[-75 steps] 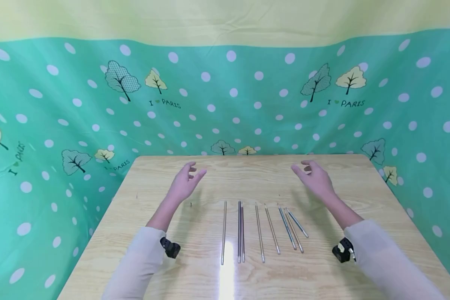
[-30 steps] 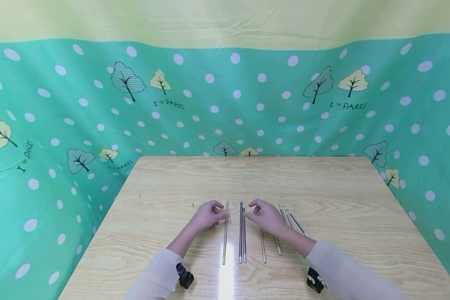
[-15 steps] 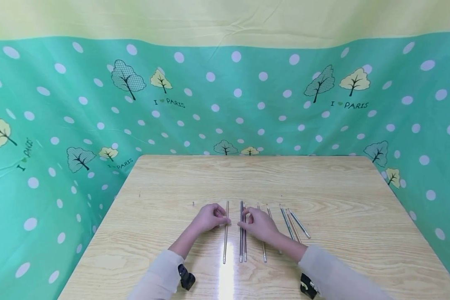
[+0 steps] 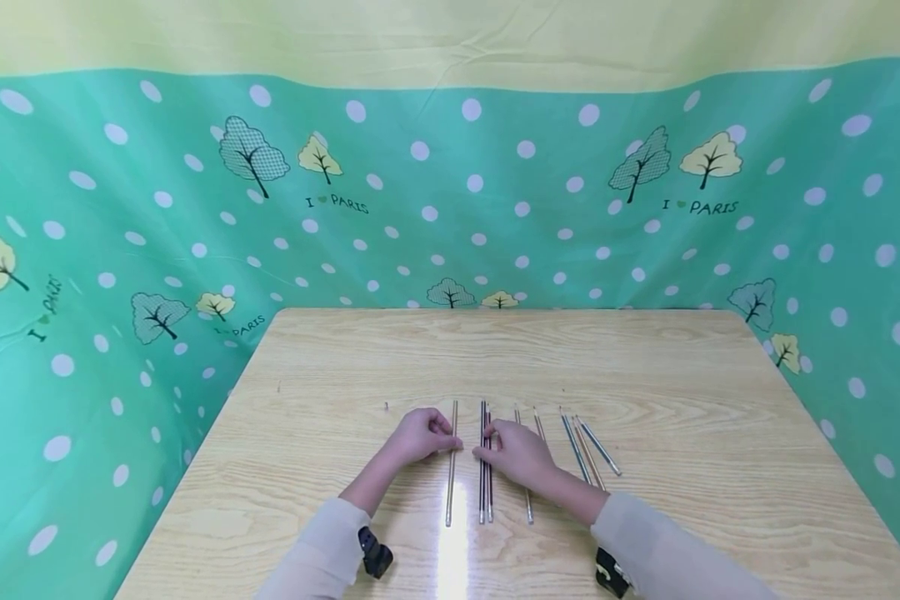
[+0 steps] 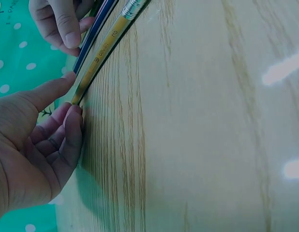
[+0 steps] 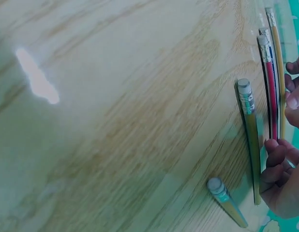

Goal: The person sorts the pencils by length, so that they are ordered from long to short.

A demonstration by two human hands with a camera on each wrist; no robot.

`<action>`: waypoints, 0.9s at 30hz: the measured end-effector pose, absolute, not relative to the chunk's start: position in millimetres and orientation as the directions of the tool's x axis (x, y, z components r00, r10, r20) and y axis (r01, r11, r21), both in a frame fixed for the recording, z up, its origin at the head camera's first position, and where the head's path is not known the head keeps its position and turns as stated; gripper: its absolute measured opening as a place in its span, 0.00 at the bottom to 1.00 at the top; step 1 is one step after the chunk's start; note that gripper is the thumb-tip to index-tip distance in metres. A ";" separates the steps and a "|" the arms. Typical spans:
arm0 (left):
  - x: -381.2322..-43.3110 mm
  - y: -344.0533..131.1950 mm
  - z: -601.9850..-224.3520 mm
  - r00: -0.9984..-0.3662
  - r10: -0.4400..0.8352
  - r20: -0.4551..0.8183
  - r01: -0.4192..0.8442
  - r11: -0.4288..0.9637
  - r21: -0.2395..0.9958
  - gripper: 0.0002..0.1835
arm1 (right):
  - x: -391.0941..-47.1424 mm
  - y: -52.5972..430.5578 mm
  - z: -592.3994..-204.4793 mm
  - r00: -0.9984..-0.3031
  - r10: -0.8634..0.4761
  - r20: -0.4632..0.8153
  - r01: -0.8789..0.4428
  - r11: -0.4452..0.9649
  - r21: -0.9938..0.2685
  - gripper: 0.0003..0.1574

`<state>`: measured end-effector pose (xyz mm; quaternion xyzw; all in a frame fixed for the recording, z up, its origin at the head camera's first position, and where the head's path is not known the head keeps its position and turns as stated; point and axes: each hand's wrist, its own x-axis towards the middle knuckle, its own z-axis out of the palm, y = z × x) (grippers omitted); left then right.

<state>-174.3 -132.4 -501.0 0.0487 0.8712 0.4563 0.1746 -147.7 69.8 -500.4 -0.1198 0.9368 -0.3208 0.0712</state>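
Note:
A yellow pencil (image 4: pixel 452 483) marked HB lies on the wood table. Beside its far half is my left hand (image 4: pixel 417 438), fingers loosely bent at its left and thumb reaching over to its right. In the left wrist view, the thumb and fingertips (image 5: pixel 74 110) stand apart near the yellow pencil's far end. To the right lie dark-striped pencils (image 4: pixel 486 492) side by side, red and dark blue. My right hand (image 4: pixel 523 453) straddles them, thumb on the left, fingertips (image 6: pixel 272 145) at the red one's side. Both sets lie flat; exact contact is partly hidden.
Right of these lie several more pencils: yellow ones (image 4: pixel 528 504), blue ones (image 4: pixel 574 448) and one at the far right (image 4: pixel 602 451). A tiny scrap (image 4: pixel 386 406) lies left. A green dotted curtain (image 4: pixel 472 200) surrounds the table (image 4: pixel 330 358).
Both hands came down and inward from raised, apart positions to the pencils. During the last half second they shifted only slightly. The pencils have not visibly moved.

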 end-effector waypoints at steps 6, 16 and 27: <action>-173.0 -130.8 -500.4 -0.937 0.229 -0.262 -0.072 0.608 0.791 0.18 | -147.0 65.4 -499.6 -0.960 -0.276 -0.048 -0.202 0.801 -0.563 0.22; -171.2 -124.3 -498.4 -0.951 0.180 -0.252 -0.070 0.667 0.742 0.15 | -147.0 60.5 -503.1 -0.966 -0.253 -0.057 -0.197 0.859 -0.473 0.19; -170.2 -120.1 -496.5 -0.957 0.072 -0.282 -0.182 0.609 0.772 0.08 | -148.4 57.3 -500.6 -0.978 -0.184 -0.097 -0.101 0.826 -0.555 0.12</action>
